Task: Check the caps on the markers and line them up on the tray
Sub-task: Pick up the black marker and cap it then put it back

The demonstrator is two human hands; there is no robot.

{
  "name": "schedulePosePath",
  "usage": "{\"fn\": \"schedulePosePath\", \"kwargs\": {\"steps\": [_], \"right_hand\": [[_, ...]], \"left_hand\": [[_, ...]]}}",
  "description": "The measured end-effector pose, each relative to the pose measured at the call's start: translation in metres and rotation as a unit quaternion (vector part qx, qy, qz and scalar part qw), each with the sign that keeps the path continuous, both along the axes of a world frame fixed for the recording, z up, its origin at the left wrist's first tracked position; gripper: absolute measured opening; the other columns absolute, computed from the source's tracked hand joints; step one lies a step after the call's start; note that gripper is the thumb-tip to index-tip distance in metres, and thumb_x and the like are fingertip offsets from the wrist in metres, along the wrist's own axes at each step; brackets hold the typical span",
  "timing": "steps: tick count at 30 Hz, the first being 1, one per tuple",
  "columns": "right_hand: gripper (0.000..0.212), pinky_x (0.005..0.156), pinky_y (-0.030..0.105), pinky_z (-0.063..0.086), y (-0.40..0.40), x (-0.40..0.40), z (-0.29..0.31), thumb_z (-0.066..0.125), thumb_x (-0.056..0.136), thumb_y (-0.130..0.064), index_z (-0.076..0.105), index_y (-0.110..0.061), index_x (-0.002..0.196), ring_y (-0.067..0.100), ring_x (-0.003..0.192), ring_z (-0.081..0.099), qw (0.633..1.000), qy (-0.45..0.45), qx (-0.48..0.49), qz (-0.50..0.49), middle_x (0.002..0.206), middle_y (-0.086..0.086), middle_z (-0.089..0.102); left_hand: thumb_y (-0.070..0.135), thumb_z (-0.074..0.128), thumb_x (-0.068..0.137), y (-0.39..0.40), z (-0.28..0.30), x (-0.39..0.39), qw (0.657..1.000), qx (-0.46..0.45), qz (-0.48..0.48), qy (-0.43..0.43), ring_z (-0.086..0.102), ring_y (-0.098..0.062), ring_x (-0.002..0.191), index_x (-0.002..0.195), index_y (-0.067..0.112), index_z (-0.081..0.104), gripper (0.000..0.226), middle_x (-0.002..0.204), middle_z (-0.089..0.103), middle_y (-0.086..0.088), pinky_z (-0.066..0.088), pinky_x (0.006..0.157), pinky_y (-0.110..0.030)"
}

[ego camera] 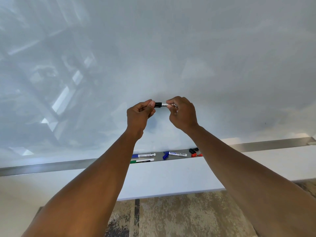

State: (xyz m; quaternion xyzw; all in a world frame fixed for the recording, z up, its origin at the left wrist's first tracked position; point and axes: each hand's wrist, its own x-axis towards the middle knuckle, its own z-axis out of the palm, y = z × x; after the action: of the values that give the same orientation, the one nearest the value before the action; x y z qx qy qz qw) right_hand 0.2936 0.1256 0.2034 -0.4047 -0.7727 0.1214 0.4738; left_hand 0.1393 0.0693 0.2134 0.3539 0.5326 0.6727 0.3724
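I hold a black-capped marker [161,104] level in front of the whiteboard, between both hands. My left hand [139,116] pinches the black cap end, and my right hand [183,113] grips the white barrel. Below, on the metal tray [265,145], lie a blue marker [143,155], a green marker [142,161] and another blue marker [177,153] with a loose blue cap [165,156] beside it. A black cap [193,150] and a red piece [195,155] lie further right, partly hidden by my right forearm.
The glossy whiteboard [171,48] fills the upper view and mirrors the room. A white ledge [162,177] juts out below the tray. Patterned carpet [171,218] lies underneath.
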Motion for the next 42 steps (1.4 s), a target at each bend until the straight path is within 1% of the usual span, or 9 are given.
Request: {"fn": "schedulePosePath", "kwargs": {"steps": [8, 13, 16, 20, 24, 31, 35, 38, 42], "right_hand": [[0.016, 0.078, 0.047, 0.048, 0.01, 0.01, -0.016, 0.06, 0.087, -0.01, 0.066, -0.014, 0.102, 0.024, 0.088, 0.057, 0.995, -0.062, -0.047, 0.068, 0.091, 0.0, 0.066], [0.032, 0.079, 0.037, 0.047, 0.016, 0.017, -0.051, 0.054, 0.085, 0.003, 0.066, -0.012, 0.111, 0.025, 0.089, 0.053, 0.987, -0.093, -0.07, 0.113, 0.097, 0.006, 0.063], [0.031, 0.078, 0.035, 0.048, 0.023, 0.022, -0.075, 0.055, 0.085, 0.003, 0.066, -0.013, 0.11, 0.026, 0.091, 0.055, 0.982, -0.117, -0.092, 0.119, 0.098, 0.007, 0.06], [0.026, 0.078, 0.041, 0.048, 0.027, 0.028, -0.101, 0.062, 0.084, -0.005, 0.068, -0.021, 0.104, 0.024, 0.092, 0.056, 0.976, -0.166, -0.111, 0.085, 0.1, -0.002, 0.066], [0.026, 0.075, 0.041, 0.048, 0.03, 0.031, -0.127, 0.065, 0.082, -0.008, 0.07, -0.026, 0.1, 0.023, 0.091, 0.057, 0.968, -0.198, -0.136, 0.071, 0.098, -0.006, 0.068], [0.029, 0.081, 0.037, 0.042, 0.037, 0.031, -0.174, 0.059, 0.086, -0.008, 0.069, -0.024, 0.107, 0.022, 0.101, 0.053, 0.94, -0.255, -0.21, 0.082, 0.107, -0.006, 0.065], [0.03, 0.085, 0.04, 0.044, 0.038, 0.03, -0.197, 0.057, 0.085, -0.005, 0.068, -0.021, 0.108, 0.024, 0.103, 0.053, 0.928, -0.265, -0.247, 0.092, 0.109, -0.001, 0.062], [0.029, 0.082, 0.041, 0.048, 0.035, 0.029, -0.211, 0.056, 0.086, -0.004, 0.069, -0.018, 0.108, 0.024, 0.1, 0.055, 0.925, -0.261, -0.257, 0.105, 0.105, 0.003, 0.06], [0.031, 0.081, 0.04, 0.049, 0.033, 0.027, -0.228, 0.055, 0.084, 0.002, 0.069, -0.014, 0.107, 0.025, 0.098, 0.054, 0.922, -0.253, -0.274, 0.106, 0.102, 0.004, 0.062]], "left_hand": [[0.012, 0.071, 0.089, 0.0, -0.028, -0.004, 1.0, -0.02, -0.006, 0.005, 0.072, -0.014, 0.081, 0.113, 0.002, 0.07, 0.027, 0.095, 0.074, -0.008, 0.057, 0.08, -0.021], [0.011, 0.071, 0.089, 0.005, -0.057, -0.007, 0.998, -0.065, -0.009, -0.023, 0.072, -0.014, 0.084, 0.113, 0.003, 0.07, 0.025, 0.096, 0.074, -0.007, 0.056, 0.083, -0.02], [0.007, 0.072, 0.088, 0.006, -0.081, -0.009, 0.995, -0.098, -0.019, -0.025, 0.073, -0.018, 0.088, 0.109, 0.006, 0.071, 0.021, 0.094, 0.075, -0.006, 0.056, 0.084, -0.021], [0.008, 0.075, 0.084, 0.006, -0.111, -0.012, 0.989, -0.139, -0.037, 0.016, 0.073, -0.018, 0.087, 0.103, 0.012, 0.074, 0.019, 0.091, 0.077, -0.005, 0.055, 0.083, -0.023], [0.015, 0.077, 0.083, 0.007, -0.141, -0.011, 0.977, -0.183, -0.052, 0.095, 0.073, -0.014, 0.084, 0.109, 0.015, 0.074, 0.025, 0.092, 0.077, -0.005, 0.054, 0.081, -0.02], [0.019, 0.075, 0.085, 0.016, -0.185, -0.011, 0.918, -0.253, -0.084, 0.294, 0.064, -0.012, 0.074, 0.101, 0.02, 0.077, 0.016, 0.082, 0.071, 0.005, 0.044, 0.061, -0.01], [0.026, 0.068, 0.089, 0.018, -0.206, -0.013, 0.869, -0.284, -0.109, 0.39, 0.064, -0.012, 0.079, 0.101, 0.029, 0.075, 0.014, 0.094, 0.071, 0.008, 0.049, 0.067, -0.023], [0.03, 0.064, 0.09, 0.017, -0.215, -0.015, 0.835, -0.304, -0.108, 0.446, 0.063, -0.015, 0.085, 0.101, 0.038, 0.072, 0.016, 0.099, 0.07, 0.01, 0.053, 0.072, -0.033], [0.03, 0.058, 0.095, 0.015, -0.226, -0.012, 0.788, -0.307, -0.119, 0.52, 0.062, -0.018, 0.096, 0.111, 0.036, 0.07, 0.021, 0.106, 0.066, 0.007, 0.052, 0.077, -0.034]]}}
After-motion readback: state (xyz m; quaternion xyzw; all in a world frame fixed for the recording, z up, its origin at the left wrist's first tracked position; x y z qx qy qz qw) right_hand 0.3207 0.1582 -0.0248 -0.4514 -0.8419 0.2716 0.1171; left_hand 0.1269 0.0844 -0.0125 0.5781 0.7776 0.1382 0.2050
